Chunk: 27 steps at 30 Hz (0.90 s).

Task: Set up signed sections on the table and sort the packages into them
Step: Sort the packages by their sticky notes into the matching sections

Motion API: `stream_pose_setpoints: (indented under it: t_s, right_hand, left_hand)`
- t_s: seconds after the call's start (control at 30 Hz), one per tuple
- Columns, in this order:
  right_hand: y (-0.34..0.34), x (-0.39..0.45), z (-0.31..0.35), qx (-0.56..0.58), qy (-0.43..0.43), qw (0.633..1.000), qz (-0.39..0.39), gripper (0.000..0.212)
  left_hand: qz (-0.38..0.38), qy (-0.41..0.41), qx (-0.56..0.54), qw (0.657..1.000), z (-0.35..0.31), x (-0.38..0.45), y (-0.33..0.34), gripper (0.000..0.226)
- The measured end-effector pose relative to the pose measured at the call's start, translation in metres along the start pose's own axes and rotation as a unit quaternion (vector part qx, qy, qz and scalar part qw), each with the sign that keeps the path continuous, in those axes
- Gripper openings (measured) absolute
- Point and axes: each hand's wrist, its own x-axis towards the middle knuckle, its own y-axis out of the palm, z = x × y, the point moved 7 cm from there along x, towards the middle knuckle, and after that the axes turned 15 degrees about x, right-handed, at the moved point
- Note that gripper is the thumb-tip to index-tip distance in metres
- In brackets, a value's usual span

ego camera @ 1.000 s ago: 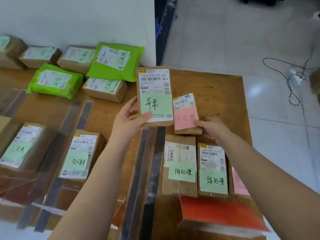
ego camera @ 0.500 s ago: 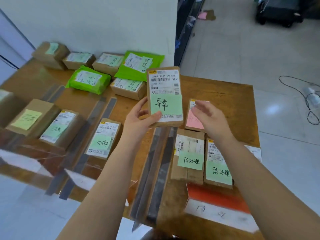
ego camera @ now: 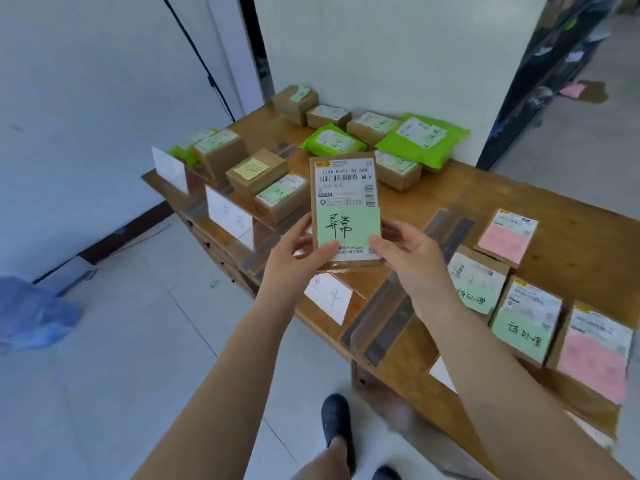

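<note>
While both hands raise it upright above the table's near edge, the cardboard package (ego camera: 344,209) shows its shipping label, whose top line reads roughly "328A K301 00 66A" with "MLV" beneath; the smaller print is too blurred to read. A green sticky note (ego camera: 348,227) on its lower half bears two handwritten Chinese characters. The left hand (ego camera: 298,256) pinches the lower left corner, thumb on the front and fingers curled behind; the right hand (ego camera: 410,252) pinches the lower right corner likewise. On the wooden table (ego camera: 502,199), clear dividers (ego camera: 398,299) separate sections. To the right lie boxes with green notes (ego camera: 519,336) in handwritten characters and boxes with pink notes (ego camera: 505,242). Behind the package, against the wall, lie green mailer bags (ego camera: 420,140) and labelled brown boxes; one box (ego camera: 256,169) carries a yellow note. White folded signs (ego camera: 330,297) stand along the table's front edge, their writing faint. A dark shoe (ego camera: 337,427) rests on the tiled floor below.
</note>
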Motion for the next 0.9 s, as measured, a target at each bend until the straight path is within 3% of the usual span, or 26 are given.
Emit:
stream_pose_setpoints:
  t_s: [0.27,0.57,0.9]
  right_hand:
    - [0.106,-0.005,-0.024,0.029,0.033,0.996,0.081,0.029]
    - [0.230,0.027,-0.067,0.040,0.045,0.995,0.075,0.038]
    - [0.367,0.076,-0.106,-0.024,0.030,0.995,0.091,0.027]
  left_hand:
    - [-0.050,-0.013,-0.040,0.998,0.024,-0.019,-0.104,0.046]
    - [-0.050,-0.022,-0.055,0.997,0.059,0.030,-0.223,0.046]
    - [-0.052,-0.024,-0.056,0.997,0.090,0.093,-0.353,0.042]
